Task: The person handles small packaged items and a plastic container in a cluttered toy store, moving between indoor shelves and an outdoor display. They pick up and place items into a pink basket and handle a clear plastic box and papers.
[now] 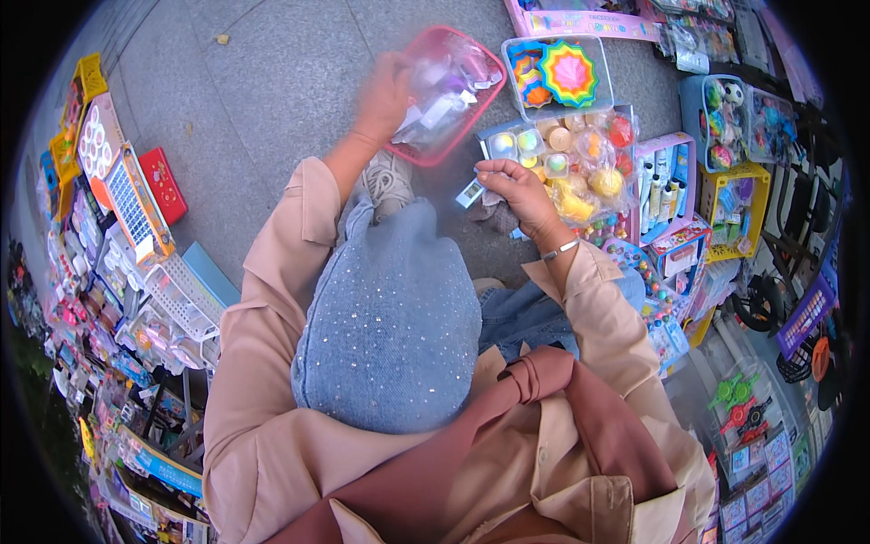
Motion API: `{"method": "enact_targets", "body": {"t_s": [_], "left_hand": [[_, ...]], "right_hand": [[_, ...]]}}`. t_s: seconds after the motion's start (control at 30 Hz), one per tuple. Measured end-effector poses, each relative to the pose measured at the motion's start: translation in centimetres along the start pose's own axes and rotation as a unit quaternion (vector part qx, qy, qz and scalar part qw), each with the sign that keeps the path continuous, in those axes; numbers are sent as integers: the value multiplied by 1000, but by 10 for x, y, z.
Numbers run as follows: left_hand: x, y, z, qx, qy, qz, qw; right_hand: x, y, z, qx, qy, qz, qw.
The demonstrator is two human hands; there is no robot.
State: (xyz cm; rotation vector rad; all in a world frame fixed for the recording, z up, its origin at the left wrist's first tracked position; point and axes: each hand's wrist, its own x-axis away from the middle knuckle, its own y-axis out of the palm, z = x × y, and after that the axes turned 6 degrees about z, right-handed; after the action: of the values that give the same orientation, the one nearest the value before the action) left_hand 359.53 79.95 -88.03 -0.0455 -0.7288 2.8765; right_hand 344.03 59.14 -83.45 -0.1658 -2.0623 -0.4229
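Note:
My left hand [382, 102], blurred by motion, is curled over the left rim of a pink plastic basket [491, 102]. Inside the basket lie clear plastic packets [442, 112] and small white tags. Between the thumb and fingers of my right hand [522, 194] is a small light-blue rectangular item [469, 194] with a dark panel on its face. A bunched grey cloth or bag [499, 216] shows just below that hand; whether I touch it, I cannot tell. My denim-covered knee [391, 319], dotted with sparkling studs, rises between my arms.
Right of the basket stand a clear bin [605, 81] of rainbow star-shaped toys and a tray of bagged squeeze toys [578, 197]. A pink box of tubes [663, 180] and a yellow crate [754, 211] lie beyond. On the left are a red case [163, 185] and a white basket [180, 299].

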Motion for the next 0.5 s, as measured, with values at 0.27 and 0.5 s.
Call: {"method": "enact_targets", "body": {"t_s": [0.27,0.5], "left_hand": [[-52,-7,4,78,-89,23,993],[-36,-9,1,17,0,105,994]], "right_hand": [[1,7,-5,6,-24,9,1000],[-3,15,-28,-22,-79,-2,997]]}}
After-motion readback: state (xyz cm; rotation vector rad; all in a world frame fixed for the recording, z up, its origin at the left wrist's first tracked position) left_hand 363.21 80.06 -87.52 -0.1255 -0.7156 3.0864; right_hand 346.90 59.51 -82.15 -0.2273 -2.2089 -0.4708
